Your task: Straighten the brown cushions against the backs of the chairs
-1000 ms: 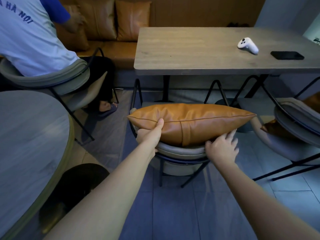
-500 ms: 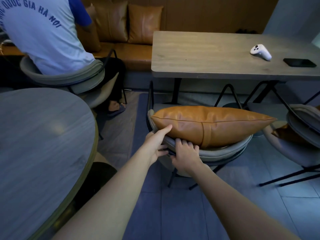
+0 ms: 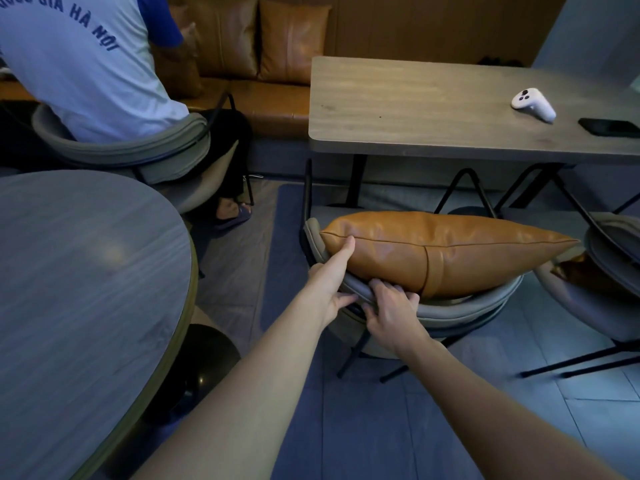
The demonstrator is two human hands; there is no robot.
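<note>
A brown leather cushion [image 3: 446, 251] lies lengthwise along the top of a grey chair backrest [image 3: 460, 310], seam facing me. My left hand [image 3: 330, 280] is at the cushion's left end, thumb pressed on the leather and fingers curled under the backrest rim. My right hand [image 3: 393, 308] sits right beside it, fingers hooked over the rim just below the cushion. A second brown cushion [image 3: 581, 271] shows partly on the chair [image 3: 609, 247] to the right.
A round table [image 3: 86, 289] is close on my left. A person in a white shirt [image 3: 79, 64] sits in another chair. Ahead is a rectangular table [image 3: 433, 109] with a white controller [image 3: 533, 105] and a phone [image 3: 609, 127]. Bench cushions [image 3: 291, 39] stand behind.
My right hand left the cushion's lower right edge and moved left onto the backrest rim beside my left hand. My left thumb stays on the cushion's left end.
</note>
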